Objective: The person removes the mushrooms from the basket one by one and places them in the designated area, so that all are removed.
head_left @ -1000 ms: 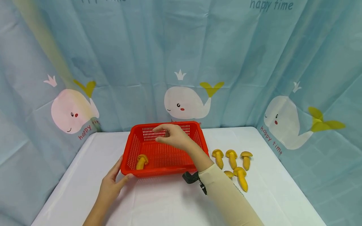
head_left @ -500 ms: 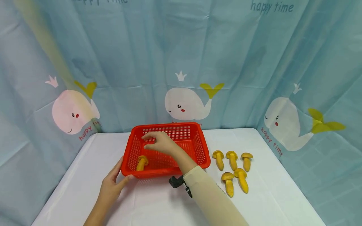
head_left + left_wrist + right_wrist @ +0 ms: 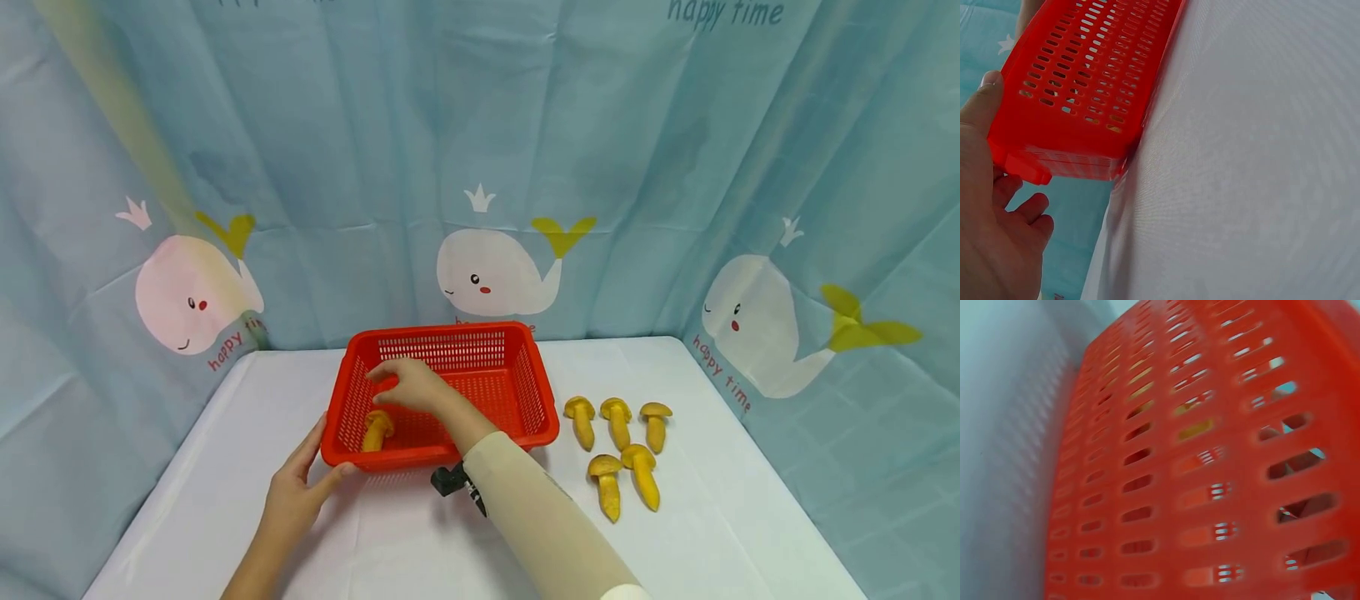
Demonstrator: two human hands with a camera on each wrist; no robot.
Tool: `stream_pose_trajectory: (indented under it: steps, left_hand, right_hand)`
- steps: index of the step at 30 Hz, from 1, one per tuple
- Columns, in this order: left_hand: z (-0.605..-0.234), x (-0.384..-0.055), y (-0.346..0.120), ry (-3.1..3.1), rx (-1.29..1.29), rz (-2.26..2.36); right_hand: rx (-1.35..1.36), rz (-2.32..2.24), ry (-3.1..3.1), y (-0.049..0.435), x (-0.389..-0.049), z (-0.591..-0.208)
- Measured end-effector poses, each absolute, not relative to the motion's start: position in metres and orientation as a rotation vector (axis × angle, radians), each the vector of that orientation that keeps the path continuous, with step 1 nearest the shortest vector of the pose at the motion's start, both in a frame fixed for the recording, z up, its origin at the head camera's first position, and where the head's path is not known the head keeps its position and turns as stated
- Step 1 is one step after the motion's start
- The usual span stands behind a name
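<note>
A red perforated plastic basket (image 3: 480, 400) sits on the white-covered table. My left hand (image 3: 292, 496) grips its near left corner. In the left wrist view the thumb (image 3: 985, 100) lies against the basket's rim and the other fingers are curled on the end side. One yellow-brown mushroom (image 3: 377, 430) lies inside, at the near left corner. Just above and behind it is my right hand (image 3: 412, 387), inside the basket's outline, thumb and fingers spread apart with nothing between them. The right wrist view is filled by the basket's slotted wall (image 3: 1166, 462), which hides that hand.
Several similar mushrooms (image 3: 618, 425) lie to the right of the basket, in two loose rows on the white tablecloth (image 3: 720, 500). A blue curtain (image 3: 360, 167) with whale prints hangs close behind the basket and along both sides. My right forearm passes over the basket's near rim.
My right hand has moved left and lower across the basket to the mushroom in the corner. Its forearm now uncovers a mushroom on the table. The left hand and basket stay put.
</note>
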State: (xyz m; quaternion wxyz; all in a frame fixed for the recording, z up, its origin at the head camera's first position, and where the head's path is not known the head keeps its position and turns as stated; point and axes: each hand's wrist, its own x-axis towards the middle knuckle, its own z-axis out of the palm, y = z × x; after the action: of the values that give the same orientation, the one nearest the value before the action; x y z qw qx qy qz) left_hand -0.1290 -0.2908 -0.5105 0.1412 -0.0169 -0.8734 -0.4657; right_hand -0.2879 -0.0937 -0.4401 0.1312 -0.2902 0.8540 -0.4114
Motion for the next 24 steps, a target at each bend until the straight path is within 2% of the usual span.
stream_pose_trajectory:
  steps: [24]
  left_hand:
    - [-0.513, -0.132, -0.292, -2.509, -0.061, -1.352]
  right_hand:
    - [-0.739, -0.912, 2.463, -0.099, -0.293, -0.467]
